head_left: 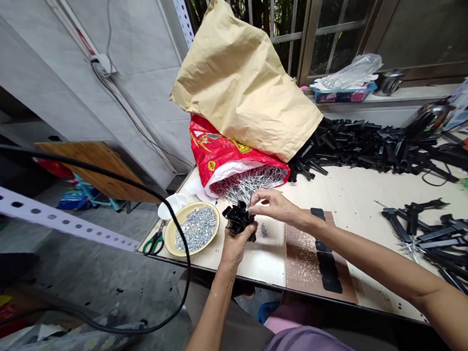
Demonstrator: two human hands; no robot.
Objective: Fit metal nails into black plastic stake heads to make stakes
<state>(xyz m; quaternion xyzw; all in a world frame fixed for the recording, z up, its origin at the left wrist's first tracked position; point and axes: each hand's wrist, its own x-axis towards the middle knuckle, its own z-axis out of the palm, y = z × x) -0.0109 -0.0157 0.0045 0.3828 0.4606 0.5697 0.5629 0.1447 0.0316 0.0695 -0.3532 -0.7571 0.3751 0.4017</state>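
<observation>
Taking the bunch of black pieces (237,216) as the clock's centre, a yellow bowl (170,244) stood at nine o'clock, holding a broad heap of small silvery metal parts (197,227). Just past it, between nine and ten, was a white dish (172,205); its contents were too small to make out. At twelve a red sack (205,140) lay with its white-lined mouth towards the hands, thin metal pins (246,184) packed inside it. Over that sack leaned a tan paper bag (247,78), its inside hidden. Between one and two, a blue basket (343,96) on the sill bore clear plastic (353,71).

The left hand (237,243) was curled firmly round the black pieces, above the table near its front edge. The right hand (274,207) had thumb and forefinger brought close against them; whether it pinched anything could not be told.

The table (363,196) edge ran below the hands at six o'clock, its corner beyond green-handled scissors (154,245) near nine. Bare tabletop opened at three, partly crossed by the right forearm, and a narrow strip lay at seven.
</observation>
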